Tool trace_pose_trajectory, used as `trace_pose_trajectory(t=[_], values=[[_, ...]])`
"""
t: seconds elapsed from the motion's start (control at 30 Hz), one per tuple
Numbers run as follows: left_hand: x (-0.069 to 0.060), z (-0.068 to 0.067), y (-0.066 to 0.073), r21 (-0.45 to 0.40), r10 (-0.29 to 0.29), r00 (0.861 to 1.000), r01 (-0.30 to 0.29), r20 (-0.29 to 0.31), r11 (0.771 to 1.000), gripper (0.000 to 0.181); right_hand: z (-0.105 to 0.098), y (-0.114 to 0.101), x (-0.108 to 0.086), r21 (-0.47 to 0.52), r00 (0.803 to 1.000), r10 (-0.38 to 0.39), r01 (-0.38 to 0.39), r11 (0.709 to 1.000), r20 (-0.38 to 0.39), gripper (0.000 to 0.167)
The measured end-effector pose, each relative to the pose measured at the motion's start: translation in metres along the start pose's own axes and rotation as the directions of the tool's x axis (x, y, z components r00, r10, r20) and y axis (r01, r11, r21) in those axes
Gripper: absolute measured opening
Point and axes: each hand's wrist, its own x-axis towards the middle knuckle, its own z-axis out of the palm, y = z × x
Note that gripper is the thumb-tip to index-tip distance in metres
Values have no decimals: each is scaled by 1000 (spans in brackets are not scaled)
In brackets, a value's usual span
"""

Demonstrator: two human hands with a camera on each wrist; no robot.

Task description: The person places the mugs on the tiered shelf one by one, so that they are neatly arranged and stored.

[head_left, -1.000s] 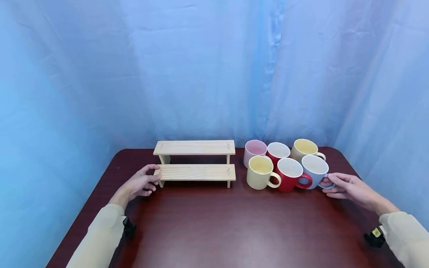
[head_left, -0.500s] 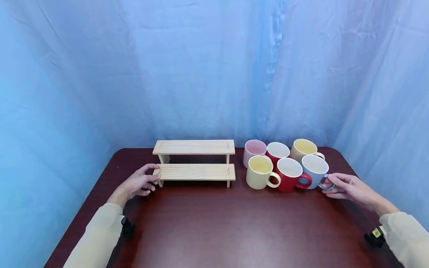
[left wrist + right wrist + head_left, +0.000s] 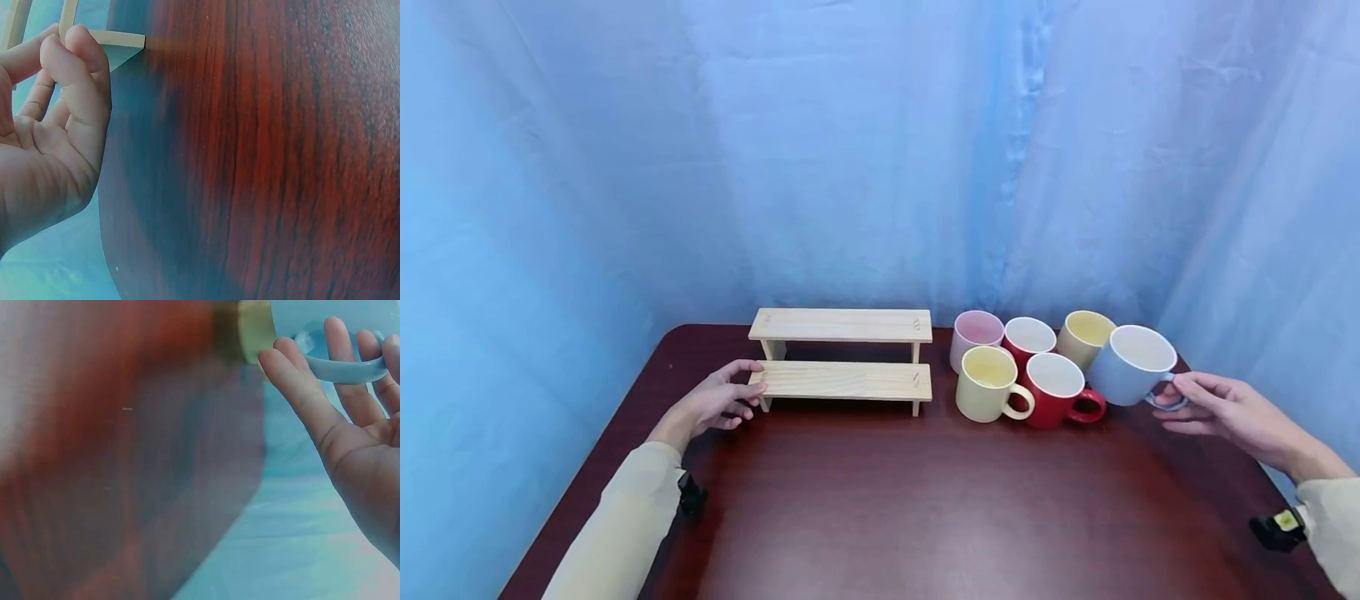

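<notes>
The left hand [image 3: 711, 404] pinches the left end of the lower board of a two-tier wooden rack [image 3: 842, 380]; in the left wrist view that hand [image 3: 59, 119] has its fingertips at the rack's end. On the right, the right hand [image 3: 1243, 417] grips the handle of a light blue mug [image 3: 1120, 375], which is raised and slightly tilted. The right wrist view shows the fingers of the right hand [image 3: 356, 431] around the blue handle [image 3: 347, 371]. Other mugs stand beside it: red [image 3: 1049, 404], pale yellow [image 3: 981, 398], pink [image 3: 958, 343], another red and another yellow [image 3: 1075, 350].
The dark red-brown wooden table [image 3: 925, 508] has rounded back corners. Light blue curtains [image 3: 850, 167] hang behind it and at both sides. The mugs stand close together to the right of the rack, some touching or nearly touching.
The right hand has lifted the light blue mug and moved it up and to the right, away from the red mug. The left hand stays at the rack's end; the head view has shifted slightly.
</notes>
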Motion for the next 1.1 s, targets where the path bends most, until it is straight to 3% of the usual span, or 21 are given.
trace_pose_trajectory(t=[0.13, 0.27, 0.37, 0.47, 0.6, 0.73, 1.1], values=[[2, -1, 2, 7, 0, 1000, 0, 8, 1000, 56, 2, -16, -4, -127, 998, -23, 15, 992, -65, 30], [1, -3, 2, 16, -2, 1000, 2, 8, 1000, 57, 8, -31, -4, -260, 992, -42, 10, 966, -118, 31], [1, -4, 2, 19, -8, 1000, 8, 9, 1000, 57, 15, -44, 0, -297, 992, -54, 17, 955, -117, 31], [0, -4, 2, 15, -2, 1000, 2, 7, 1000, 57, 24, -57, 7, -275, 993, -79, 53, 960, -85, 27], [1, -4, 0, 10, -9, 1000, 10, -5, 1000, 57, 41, -72, 19, -138, 993, -119, 119, 983, 8, 26], [0, -3, -2, 11, -12, 1000, 12, -8, 1000, 58, 61, -82, 33, -18, 987, -136, 138, 990, 86, 30], [0, 0, 0, 3, 6, 1000, -6, -4, 1000, 58, 114, -104, 74, -54, 987, -148, 152, 987, 58, 22]])
